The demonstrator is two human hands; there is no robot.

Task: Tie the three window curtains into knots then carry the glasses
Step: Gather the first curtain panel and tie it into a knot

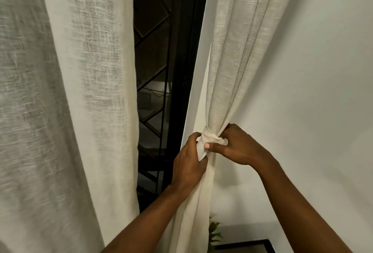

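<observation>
At the knot [210,136], both hands grip the right curtain [232,61].

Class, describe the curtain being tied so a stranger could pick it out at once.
Start at the dark window. To its right, against the white wall, hangs the right curtain, gathered into a knot that the left hand and right hand grip. The left curtain hangs loose.

A dark window [161,71] with a black metal grille [153,36] of diagonal bars fills the centre, from 12 o'clock downward. A plain white wall [312,91] spans 3 o'clock. Green plant leaves [214,232] show at 5 o'clock, beside a dark-edged surface [252,245].
</observation>
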